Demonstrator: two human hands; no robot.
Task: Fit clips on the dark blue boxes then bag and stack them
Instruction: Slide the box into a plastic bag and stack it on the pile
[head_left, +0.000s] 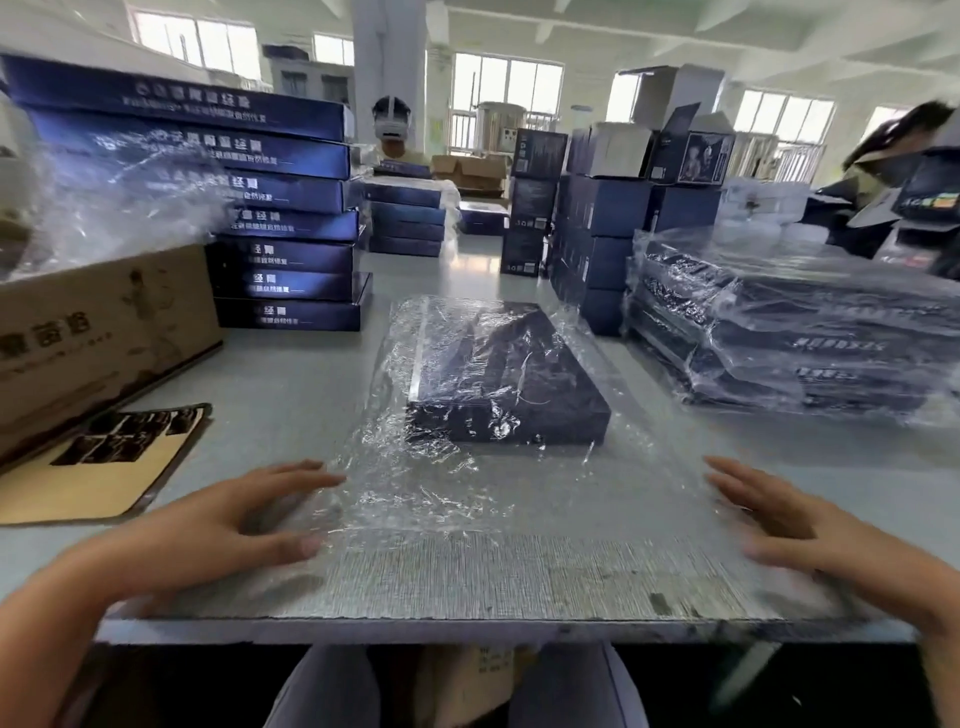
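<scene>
A dark blue box lies flat in the middle of the table inside a clear plastic bag whose loose open end spreads toward me. My left hand rests with spread fingers at the bag's near left corner. At the bag's near right edge my right hand is blurred, its fingers stretched out. Neither hand holds anything. A stack of bagged boxes stands at the right. Unbagged dark blue boxes are stacked at the back left.
A cardboard carton with clear plastic bags on top stands at the left, a brown sheet with dark clips before it. More box stacks fill the back. One person sits far behind, another stands at the far right.
</scene>
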